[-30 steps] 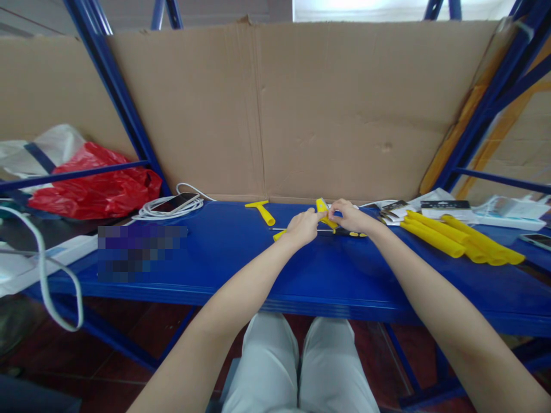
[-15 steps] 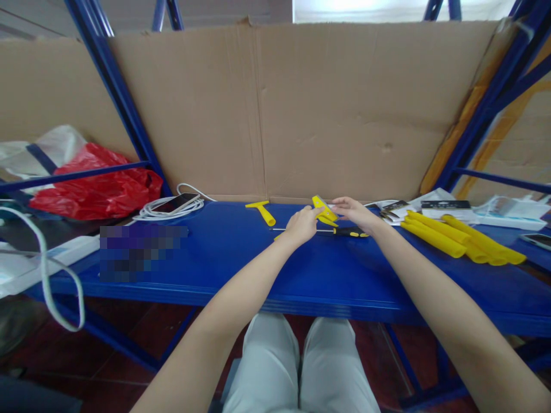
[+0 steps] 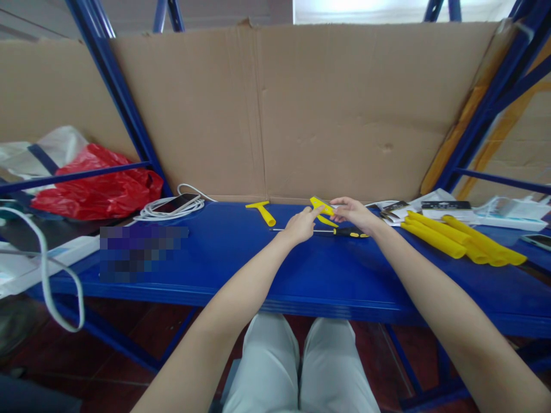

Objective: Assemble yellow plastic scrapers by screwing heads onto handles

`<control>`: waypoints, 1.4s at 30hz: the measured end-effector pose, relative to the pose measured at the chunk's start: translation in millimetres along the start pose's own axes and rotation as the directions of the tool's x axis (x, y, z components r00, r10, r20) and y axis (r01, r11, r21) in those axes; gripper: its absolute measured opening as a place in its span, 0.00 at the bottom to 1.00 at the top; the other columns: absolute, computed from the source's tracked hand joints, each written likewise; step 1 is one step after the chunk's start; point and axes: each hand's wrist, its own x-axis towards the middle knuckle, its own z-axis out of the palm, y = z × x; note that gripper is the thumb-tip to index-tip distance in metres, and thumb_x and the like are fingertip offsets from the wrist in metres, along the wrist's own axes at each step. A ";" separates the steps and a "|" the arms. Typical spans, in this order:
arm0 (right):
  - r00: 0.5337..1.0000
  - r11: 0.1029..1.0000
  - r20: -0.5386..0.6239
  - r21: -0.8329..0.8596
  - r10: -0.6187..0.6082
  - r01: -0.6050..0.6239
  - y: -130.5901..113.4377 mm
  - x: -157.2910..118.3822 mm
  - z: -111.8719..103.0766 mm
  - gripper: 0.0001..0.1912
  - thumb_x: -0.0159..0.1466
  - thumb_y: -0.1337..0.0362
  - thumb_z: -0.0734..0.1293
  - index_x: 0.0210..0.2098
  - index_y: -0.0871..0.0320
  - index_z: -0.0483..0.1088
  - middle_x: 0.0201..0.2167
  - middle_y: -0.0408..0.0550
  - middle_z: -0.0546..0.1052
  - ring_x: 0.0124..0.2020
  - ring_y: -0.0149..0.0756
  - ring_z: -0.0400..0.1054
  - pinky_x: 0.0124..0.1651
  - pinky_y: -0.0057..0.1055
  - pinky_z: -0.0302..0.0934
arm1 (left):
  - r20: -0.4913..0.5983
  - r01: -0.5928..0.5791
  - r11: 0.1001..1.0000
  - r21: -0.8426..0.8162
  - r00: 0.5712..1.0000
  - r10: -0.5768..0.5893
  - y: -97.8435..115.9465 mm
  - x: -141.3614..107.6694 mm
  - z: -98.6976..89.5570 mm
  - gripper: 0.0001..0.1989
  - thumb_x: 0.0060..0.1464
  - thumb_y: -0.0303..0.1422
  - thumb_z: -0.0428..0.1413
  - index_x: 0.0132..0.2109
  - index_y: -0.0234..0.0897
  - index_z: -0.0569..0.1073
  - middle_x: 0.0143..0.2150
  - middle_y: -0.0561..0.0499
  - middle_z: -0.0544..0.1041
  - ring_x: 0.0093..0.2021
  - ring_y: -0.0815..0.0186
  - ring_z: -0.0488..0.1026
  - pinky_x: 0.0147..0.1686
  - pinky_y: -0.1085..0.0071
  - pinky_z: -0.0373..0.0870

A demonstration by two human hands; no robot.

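Observation:
Both of my hands are on a yellow plastic scraper head (image 3: 319, 204), held just above the blue table toward its back. My left hand (image 3: 300, 225) is closed on its near left side, index finger lying along it. At the other end, the fingers of my right hand (image 3: 350, 211) pinch its edge; their tips are partly hidden. Another yellow piece (image 3: 326, 221) shows just below the head, partly covered. A screwdriver (image 3: 349, 232) with a black and yellow handle lies beneath my hands, shaft pointing left. Left of them rests a yellow T-shaped scraper part (image 3: 263, 213).
Several yellow tubes (image 3: 439, 236) lie on the right of the blue table (image 3: 241, 258), before small packets (image 3: 395, 211). A phone (image 3: 175, 202) with coiled white cable sits back left, near a red plastic bag (image 3: 99, 183). A cardboard sheet (image 3: 336, 115) stands behind.
The yellow scraper head has tilted flatter and shifted slightly left in my hands. My left hand has moved a little left; the things lying on the table have stayed put.

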 end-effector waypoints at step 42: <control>0.978 0.498 -0.160 -0.864 -0.133 -0.073 74.9 36.9 -83.5 0.08 0.54 0.68 0.68 0.31 0.56 0.80 0.29 0.48 0.80 0.30 0.37 0.73 0.34 0.28 0.64 | 0.329 0.416 0.407 -0.813 0.905 -0.269 -3.0 8.7 10.5 0.43 0.51 0.15 0.47 0.71 0.49 0.48 0.50 0.45 0.71 0.22 0.79 0.64 0.19 0.80 0.61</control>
